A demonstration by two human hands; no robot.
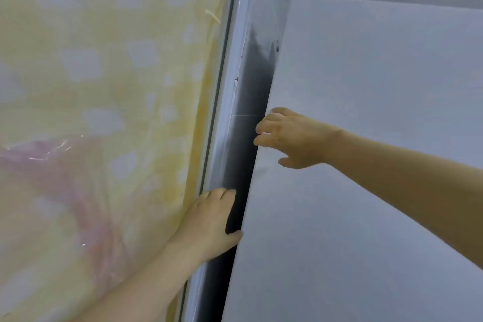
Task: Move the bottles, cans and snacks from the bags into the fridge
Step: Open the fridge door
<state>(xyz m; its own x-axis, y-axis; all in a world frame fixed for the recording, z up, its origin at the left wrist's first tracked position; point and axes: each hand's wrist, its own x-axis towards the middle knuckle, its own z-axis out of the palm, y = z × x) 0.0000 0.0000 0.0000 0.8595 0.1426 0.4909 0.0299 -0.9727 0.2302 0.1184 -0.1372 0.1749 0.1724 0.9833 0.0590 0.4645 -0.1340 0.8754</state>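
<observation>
In view are two hands: one left hand (209, 219) at about 6 o'clock and one right hand (290, 136) at 3 o'clock. There is one white fridge door (366, 178) at 4 o'clock, one yellow patterned cloth (104, 60) at 10 o'clock, and one pink plastic bag (52, 191) at 8 o'clock.

Cloth (104, 86) lies left of, seemingly, fridge door (366, 138).

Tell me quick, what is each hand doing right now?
Left hand: open, fingers straight by the gap, thumb touching the fridge door.
Right hand: closed, fingers curled round that door's edge.
</observation>
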